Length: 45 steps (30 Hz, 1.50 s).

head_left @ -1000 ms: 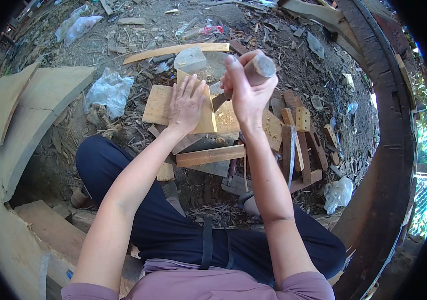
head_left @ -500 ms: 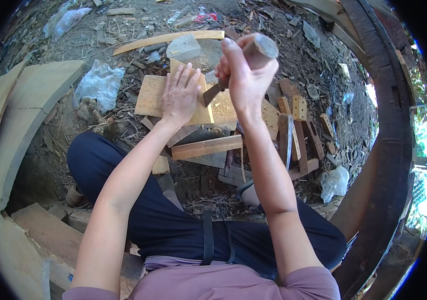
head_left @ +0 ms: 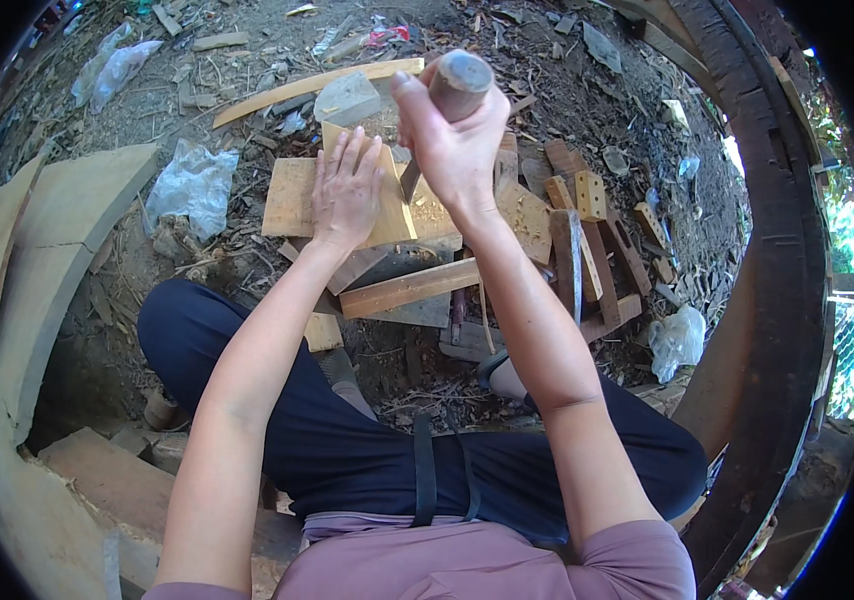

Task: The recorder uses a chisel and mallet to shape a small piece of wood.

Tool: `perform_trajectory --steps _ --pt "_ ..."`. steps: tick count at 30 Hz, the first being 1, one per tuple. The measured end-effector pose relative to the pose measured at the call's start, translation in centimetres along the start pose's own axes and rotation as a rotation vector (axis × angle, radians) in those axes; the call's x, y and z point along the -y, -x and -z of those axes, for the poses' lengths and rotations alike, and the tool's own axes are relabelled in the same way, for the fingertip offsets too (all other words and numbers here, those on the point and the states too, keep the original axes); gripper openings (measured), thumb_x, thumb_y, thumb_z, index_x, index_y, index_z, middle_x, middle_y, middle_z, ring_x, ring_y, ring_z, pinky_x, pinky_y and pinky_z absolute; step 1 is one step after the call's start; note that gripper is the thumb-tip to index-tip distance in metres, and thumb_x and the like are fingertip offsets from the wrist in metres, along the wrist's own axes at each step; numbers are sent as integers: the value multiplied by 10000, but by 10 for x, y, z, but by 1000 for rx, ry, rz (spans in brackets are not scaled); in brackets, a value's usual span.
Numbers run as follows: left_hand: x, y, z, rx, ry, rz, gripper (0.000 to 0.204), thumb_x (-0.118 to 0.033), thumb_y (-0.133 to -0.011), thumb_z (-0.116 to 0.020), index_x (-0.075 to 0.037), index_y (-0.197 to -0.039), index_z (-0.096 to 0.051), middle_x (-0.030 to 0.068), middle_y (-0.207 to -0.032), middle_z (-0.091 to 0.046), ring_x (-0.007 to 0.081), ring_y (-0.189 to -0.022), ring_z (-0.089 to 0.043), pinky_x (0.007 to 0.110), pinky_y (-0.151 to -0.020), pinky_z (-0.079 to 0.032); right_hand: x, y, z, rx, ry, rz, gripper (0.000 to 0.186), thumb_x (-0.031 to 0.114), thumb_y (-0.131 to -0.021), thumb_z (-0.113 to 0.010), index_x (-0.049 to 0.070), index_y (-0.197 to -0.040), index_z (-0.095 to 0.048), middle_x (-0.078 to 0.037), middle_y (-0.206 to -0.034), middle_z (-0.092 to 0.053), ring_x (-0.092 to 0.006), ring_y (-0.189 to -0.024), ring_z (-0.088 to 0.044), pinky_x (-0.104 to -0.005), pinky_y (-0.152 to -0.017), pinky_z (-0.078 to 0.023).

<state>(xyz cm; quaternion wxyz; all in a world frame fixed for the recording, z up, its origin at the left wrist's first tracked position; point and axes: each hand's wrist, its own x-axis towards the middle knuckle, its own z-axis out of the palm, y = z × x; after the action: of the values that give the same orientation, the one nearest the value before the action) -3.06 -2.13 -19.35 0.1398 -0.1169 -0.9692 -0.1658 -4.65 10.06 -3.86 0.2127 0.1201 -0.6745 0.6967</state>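
since the earlier frame, the right hand [head_left: 452, 130] has swung leftward, carrying the thick-handled bladed tool [head_left: 459, 85] closer to the left hand [head_left: 347, 195], whose palm has kept its place on the pale board [head_left: 390, 215]. largest around the person are a dark beam [head_left: 780, 300] curving down the right side and a curved slab [head_left: 107, 195] on the left, which leave the work area between them. the person's dark-trousered knees are spread wide, seemingly to give both arms clear reach ahead. beyond them the pale board lies at a slant across a wider flat board [head_left: 289, 197], which probably serves as backing beneath it. the left hand is flat with its fingers extended, gripping nothing; its weight seems meant to stop the pale board sliding. nearer the knees is a squared wooden bar [head_left: 412, 288]. the right hand is wrapped fully round the tool's handle, thumb high, apparently for firm control, with the blade [head_left: 410, 180] pointing down beside the pale board's right edge; whether it touches is hard to tell. smallest, a drilled block [head_left: 590, 196] rests among offcuts to the right.
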Motion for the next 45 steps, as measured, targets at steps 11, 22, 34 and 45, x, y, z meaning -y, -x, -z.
perform_trajectory --steps 11,22,34,45 --pt "0 0 -1 -21 27 5 437 -289 -981 -452 -174 -1403 -438 70 -1500 -359 253 -1418 -281 469 -1179 -190 -2 -6 4 -11 -33 -9 165 88 -845 -668 22 -739 -560 -14 -539 -544 -77 -446 -524 -229 -431 -423" --pt "1 -1 0 -22 28 7 433 -288 -979 -456 -176 -1397 -447 73 -1492 -369 246 -1416 -284 471 -1183 -173 -3 -7 -1 -32 -17 -15 162 90 -840 -668 31 -728 -568 -10 -527 -543 -74 -437 -522 -227 -423 -424" --pt "-50 -42 117 262 955 -183 513 -73 -857 -622 -40 -1341 -456 133 -1334 -533 255 -1256 -497 380 -1064 -378 16 7 5 -71 146 -33 312 272 -749 -736 17 -882 -616 -130 -895 -595 -259 -854 -600 -402 -809 -474" --pt "-87 -75 115 227 1234 -97 161 -139 -898 -646 1 -977 -649 9 -684 -592 80 -613 -569 312 -697 -552 -94 82 229 -262 997 -166 421 344 -857 -629 60 -1167 -605 -206 -1138 -601 -342 -1175 -485 -451 -987 -385"
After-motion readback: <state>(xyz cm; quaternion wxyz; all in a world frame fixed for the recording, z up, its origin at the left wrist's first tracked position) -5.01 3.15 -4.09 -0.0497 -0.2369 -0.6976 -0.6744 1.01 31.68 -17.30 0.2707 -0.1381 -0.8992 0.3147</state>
